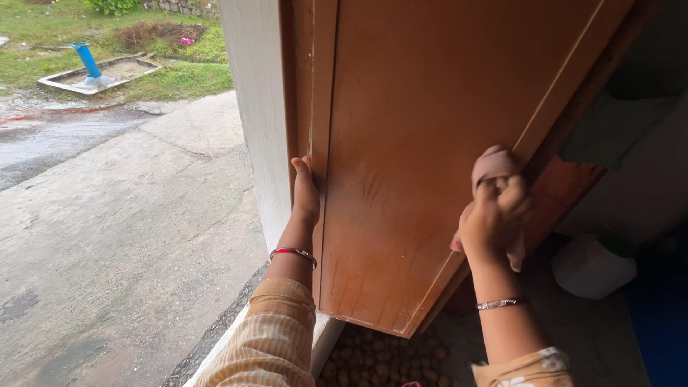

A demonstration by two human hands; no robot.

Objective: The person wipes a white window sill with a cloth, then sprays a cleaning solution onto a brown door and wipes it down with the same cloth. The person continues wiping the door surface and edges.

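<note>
While the left hand steadies the brown door, the right hand presses a cloth.

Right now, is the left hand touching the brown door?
Touching. The head view shows the left hand pressed flat against the brown door at its hinge-side edge.

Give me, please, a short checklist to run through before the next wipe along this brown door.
1. Cloth gripped in the right hand: ok.
2. Cloth pressed against the door edge: ok.
3. Left hand steadying the door's other edge: ok.
4. Left fingers clear of the gap at the door frame: cannot tell.
5. White container on the floor clear of the door: ok.
</note>
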